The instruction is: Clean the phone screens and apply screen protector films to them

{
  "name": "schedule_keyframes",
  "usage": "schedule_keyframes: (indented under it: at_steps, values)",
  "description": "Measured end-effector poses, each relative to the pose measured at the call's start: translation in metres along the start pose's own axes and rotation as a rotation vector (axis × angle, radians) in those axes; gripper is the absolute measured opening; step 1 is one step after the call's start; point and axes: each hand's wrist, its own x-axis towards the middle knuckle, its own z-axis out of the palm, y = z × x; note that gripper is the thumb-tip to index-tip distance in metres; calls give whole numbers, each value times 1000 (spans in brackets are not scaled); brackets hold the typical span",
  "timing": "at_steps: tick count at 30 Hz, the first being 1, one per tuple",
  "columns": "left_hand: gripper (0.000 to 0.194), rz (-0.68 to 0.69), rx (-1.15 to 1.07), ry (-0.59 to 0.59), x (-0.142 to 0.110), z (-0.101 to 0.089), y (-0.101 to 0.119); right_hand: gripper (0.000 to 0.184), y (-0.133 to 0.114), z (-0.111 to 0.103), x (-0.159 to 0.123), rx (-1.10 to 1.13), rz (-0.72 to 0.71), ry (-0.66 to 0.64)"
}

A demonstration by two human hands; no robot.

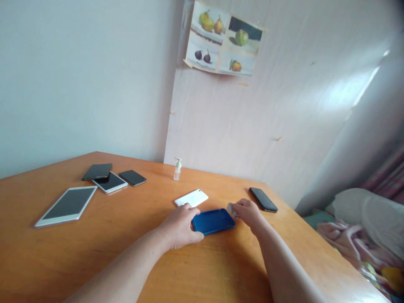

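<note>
A blue phone case [213, 221] lies on the wooden table with its hollow inside facing up. My left hand [183, 227] grips the case's left end, thumb at the near edge and fingers at the far side. At the case's right end, my right hand [248, 212] is closed on a small crumpled whitish wipe [232, 210], which is close to the case's corner; whether it touches the case I cannot tell. Just behind the case lies a white phone [192, 198], back side up.
A small clear pump bottle [177, 170] stands farther back. On the left lie a white tablet [67, 205], a dark tablet [97, 171], a white-edged device [110, 182] and a black phone [133, 177]. Another black phone [263, 199] lies near the table's [189, 273] right edge.
</note>
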Motion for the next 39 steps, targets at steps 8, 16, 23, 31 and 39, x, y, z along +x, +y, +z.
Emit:
schedule_keyframes:
  at_steps: [8, 16, 23, 31, 39]
  values:
    - [33, 80, -127, 60, 4, -1, -1, 22, -16, -2, -7, 321, 58, 105]
    - [41, -33, -250, 194, 7, 1, -5, 21, -22, -5, -7, 537, 29, 233]
    - [43, -148, -428, 126, 8, 5, -5, 18, -26, -3, -9, 561, 9, 250]
    - [34, -32, -226, 201, 9, 9, -15, 15, -21, 7, -5, 512, -44, 174]
    - [36, -21, -144, 161, 7, 14, -14, 17, -16, 16, -3, 128, -191, 121]
